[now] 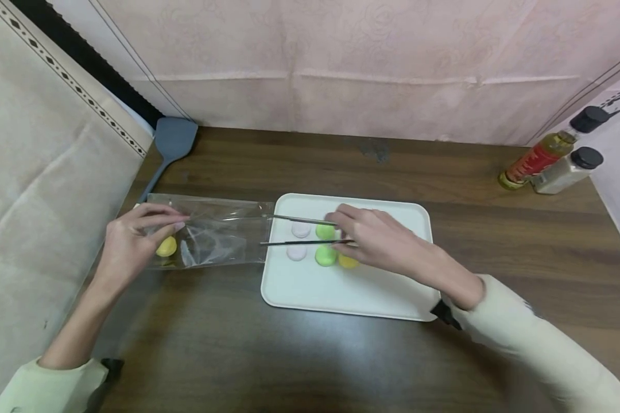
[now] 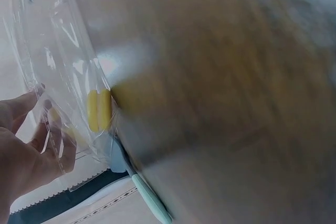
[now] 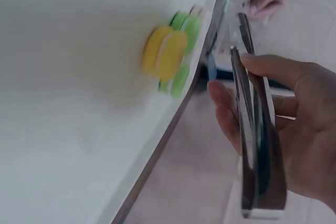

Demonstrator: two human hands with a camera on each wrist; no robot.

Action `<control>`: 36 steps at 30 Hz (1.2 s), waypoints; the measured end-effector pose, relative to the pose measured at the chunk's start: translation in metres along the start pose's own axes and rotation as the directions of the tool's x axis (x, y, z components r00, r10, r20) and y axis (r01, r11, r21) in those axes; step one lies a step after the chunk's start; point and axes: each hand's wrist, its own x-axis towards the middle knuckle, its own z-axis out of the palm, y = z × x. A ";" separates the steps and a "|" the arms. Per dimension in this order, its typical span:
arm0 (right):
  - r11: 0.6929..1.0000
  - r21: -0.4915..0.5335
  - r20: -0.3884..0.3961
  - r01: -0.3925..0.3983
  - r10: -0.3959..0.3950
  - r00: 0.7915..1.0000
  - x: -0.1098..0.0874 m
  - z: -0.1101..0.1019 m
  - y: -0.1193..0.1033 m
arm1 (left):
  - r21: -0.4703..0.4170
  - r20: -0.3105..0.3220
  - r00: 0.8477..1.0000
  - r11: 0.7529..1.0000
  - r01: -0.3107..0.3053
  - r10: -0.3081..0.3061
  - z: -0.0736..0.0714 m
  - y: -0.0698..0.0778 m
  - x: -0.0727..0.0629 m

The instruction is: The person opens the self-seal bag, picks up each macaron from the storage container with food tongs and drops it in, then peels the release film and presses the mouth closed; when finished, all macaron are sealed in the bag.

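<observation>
My left hand [image 1: 136, 244] pinches the upper side of a clear plastic bag [image 1: 227, 232] lying toward the left. Inside its closed end is a yellow macaron [image 1: 166, 246], standing on edge in the left wrist view [image 2: 98, 110]. My right hand [image 1: 379, 238] grips metal tongs [image 1: 302, 242] above a white tray [image 1: 310, 289]. The tongs' two arms stand apart, nothing shows between them, and their tips reach the bag's right end. On the tray are two pale lilac macarons [image 1: 297, 252], two green macarons [image 1: 326, 256] and a yellow macaron [image 1: 348, 261], partly covered by my right hand.
A grey-blue spatula [image 1: 175, 140] lies at the table's back left corner, its handle running behind the bag. At the back right stand an oil bottle with a red label [image 1: 534, 163] and a black-capped seasoning jar [image 1: 563, 172]. Pale cloth [image 1: 341, 74] hangs behind the wooden table [image 1: 212, 344].
</observation>
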 end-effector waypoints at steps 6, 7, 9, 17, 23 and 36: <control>0.996 0.029 -0.126 -0.079 0.082 0.989 -0.060 -0.011 0.015 | 0.005 0.000 1.000 1.000 -0.006 0.006 0.001 -0.001 -0.001; 0.996 0.025 -0.148 -0.085 0.088 0.985 -0.069 -0.012 0.017 | 0.004 0.000 1.000 1.000 -0.010 0.010 0.001 -0.001 -0.001; 0.995 0.008 -0.192 -0.101 0.101 0.976 -0.087 -0.013 0.020 | 0.002 -0.002 1.000 1.000 -0.018 0.018 0.002 -0.001 0.000; 0.995 -0.047 -0.280 -0.090 0.073 0.957 -0.140 -0.001 0.032 | 0.003 -0.014 0.999 0.999 -0.032 0.032 0.002 0.000 0.000; 0.998 -0.037 -0.280 -0.060 0.047 0.959 -0.154 0.013 0.035 | 0.016 -0.010 0.999 0.999 -0.050 0.050 0.003 -0.001 -0.001; 0.997 -0.018 -0.231 -0.071 0.065 0.971 -0.155 0.023 0.036 | 0.000 -0.007 0.997 0.998 -0.070 0.070 0.003 0.000 0.001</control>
